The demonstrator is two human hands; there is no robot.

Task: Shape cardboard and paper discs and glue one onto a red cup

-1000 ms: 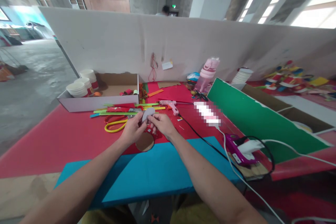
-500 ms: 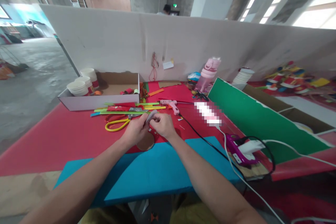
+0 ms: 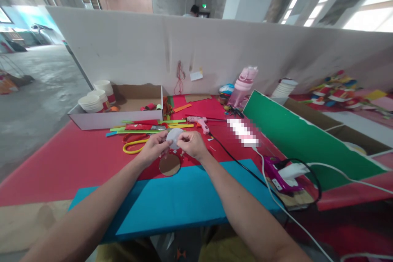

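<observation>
A small white disc (image 3: 174,138) is held up between my two hands, its flat face showing. My left hand (image 3: 154,145) pinches its left edge, and my right hand (image 3: 193,145) pinches its right side. Just below them a round brown cardboard piece (image 3: 170,165) lies on the red table cover. Scissors with yellow and red handles (image 3: 135,146) lie left of my left hand, partly hidden by it. Beyond my right hand rests a pink glue gun (image 3: 201,123). Green and yellow strips (image 3: 123,130) lie behind the scissors.
A box (image 3: 116,121) with paper cups (image 3: 90,103) stands at the back left. A pink bottle (image 3: 243,86) is at the back. To the right are a green-sided box (image 3: 301,135) and a purple power strip (image 3: 281,178) with cables. A blue board (image 3: 172,208) lies in front.
The white disc has turned from nearly edge-on to showing its face. My left hand has shifted slightly left, and its fingers are more spread along the disc's edge.
</observation>
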